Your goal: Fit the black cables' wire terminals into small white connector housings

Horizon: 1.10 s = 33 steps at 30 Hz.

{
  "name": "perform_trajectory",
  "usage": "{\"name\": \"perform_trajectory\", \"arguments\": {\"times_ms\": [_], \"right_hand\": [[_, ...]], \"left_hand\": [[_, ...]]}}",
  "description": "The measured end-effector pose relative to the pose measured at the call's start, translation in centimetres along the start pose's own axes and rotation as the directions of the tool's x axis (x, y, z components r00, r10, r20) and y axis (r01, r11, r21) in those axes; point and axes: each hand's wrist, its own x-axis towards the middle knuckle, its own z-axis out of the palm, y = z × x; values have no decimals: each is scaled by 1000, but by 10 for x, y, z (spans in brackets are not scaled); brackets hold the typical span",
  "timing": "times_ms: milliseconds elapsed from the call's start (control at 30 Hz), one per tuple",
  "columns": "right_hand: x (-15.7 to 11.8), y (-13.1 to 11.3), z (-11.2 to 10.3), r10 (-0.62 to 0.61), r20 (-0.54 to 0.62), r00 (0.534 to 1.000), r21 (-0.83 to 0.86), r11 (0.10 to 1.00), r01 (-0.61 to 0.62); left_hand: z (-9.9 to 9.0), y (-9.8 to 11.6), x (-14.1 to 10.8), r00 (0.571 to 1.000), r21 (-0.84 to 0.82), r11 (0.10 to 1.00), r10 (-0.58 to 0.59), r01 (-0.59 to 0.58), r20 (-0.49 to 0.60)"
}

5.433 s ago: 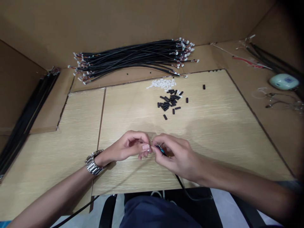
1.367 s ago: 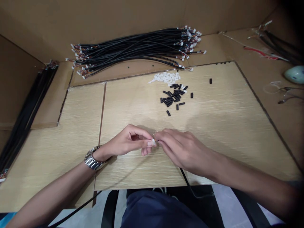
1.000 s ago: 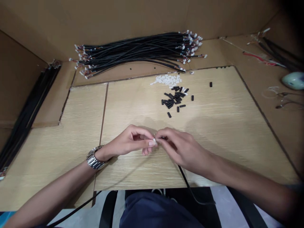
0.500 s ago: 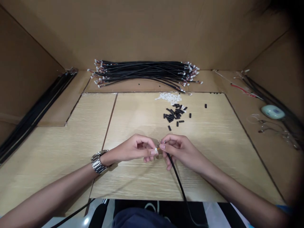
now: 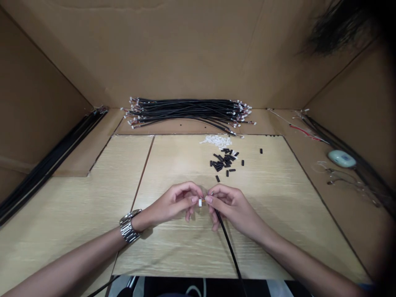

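A black cable (image 5: pixel 229 244) runs from my right hand (image 5: pixel 230 204) down over the table's front edge. The fingers of that hand are pinched around the cable's end, where thin coloured wires come out. A small white connector (image 5: pixel 200 203) hangs on these wires between the two hands. Thumb and fingers of my left hand (image 5: pixel 182 201) are bent close together at the wires just beside the connector; what lies between the fingertips is too small to make out. A metal watch is on my left wrist.
Black sleeves (image 5: pixel 224 159) and white connectors (image 5: pixel 218 141) lie loose behind my hands. A bundle of finished-looking cables (image 5: pixel 188 111) rests at the back wall. Long black cables (image 5: pixel 52 159) line the left side; a pale green oval object (image 5: pixel 342 158) sits right.
My left fingertips have shifted off the white connector's face, which now shows more fully and upright. The view has tilted, so the table items appear lower. My right hand keeps its pinch.
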Motion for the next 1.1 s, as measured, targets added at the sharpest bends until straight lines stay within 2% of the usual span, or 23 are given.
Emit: {"name": "perform_trajectory", "arguments": {"times_ms": [200, 367, 600, 800, 967, 1100], "right_hand": [[4, 5, -2, -37, -11, 999, -17, 999, 37], [5, 8, -1, -61, -38, 997, 1, 998, 61], [-2, 16, 6, -210, -88, 974, -50, 977, 206], [-3, 15, 5, -258, -95, 961, -104, 963, 249], [-2, 17, 5, -345, -165, 924, -166, 933, 319], [-2, 20, 3, -396, -144, 907, -266, 898, 350]], "left_hand": [[0, -5, 0, 1000, 57, 998, 2, -3, 24], [4, -8, 0, 998, 77, 997, 12, -7, -64], [12, -4, 5, 969, -29, 999, 36, -45, -244], [13, -7, 6, 954, -84, 996, -30, 5, -297], [18, -9, 1, 941, -15, 1000, 8, -14, -338], [20, -11, -2, 942, 39, 999, 44, -33, -333]]}}
